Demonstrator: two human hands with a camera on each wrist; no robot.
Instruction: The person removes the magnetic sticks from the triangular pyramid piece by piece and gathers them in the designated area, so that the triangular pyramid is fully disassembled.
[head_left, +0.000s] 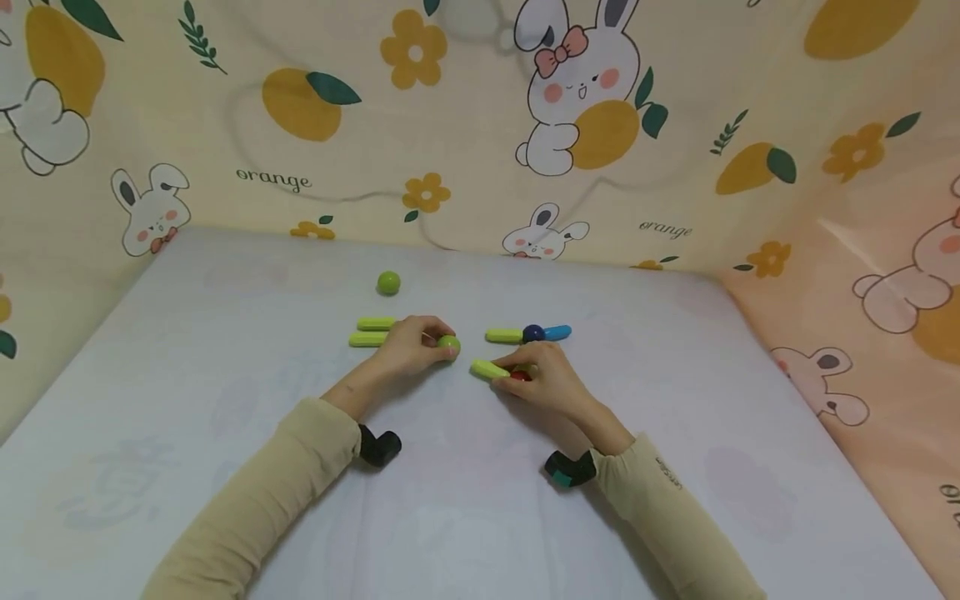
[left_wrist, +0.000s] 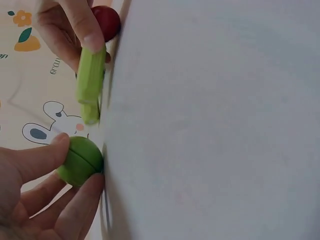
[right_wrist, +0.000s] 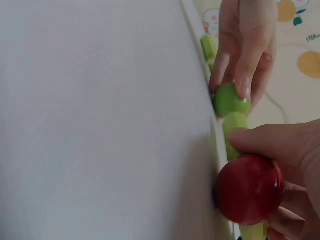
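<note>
Lime-yellow, glossy faceted stick (head_left: pixel 486 369) sits in the right hand (head_left: pixel 551 379), pinched by thumb and finger, its long axis running from ten o'clock to four, with a glossy red ball (head_left: pixel 520 377) at the four-o'clock end. From its free tip I read the grooved green ball (head_left: pixel 449 345) just beside at ten o'clock, a slight gap between; the left hand (head_left: pixel 408 343) pinches that ball, fingers parted only to its width. Beyond, at two o'clock, a dark-blue ball (head_left: pixel 533 333) lies between another lime-yellow stick (head_left: pixel 503 335) and a bright-blue stick (head_left: pixel 558 332); two parallel lime-yellow sticks (head_left: pixel 367 340) lie at nine o'clock from the left fingers, a second green ball (head_left: pixel 388 283) at ten. I have most room toward six o'clock, across the white tabletop (head_left: pixel 480 525); its far edge runs well off at twelve.
</note>
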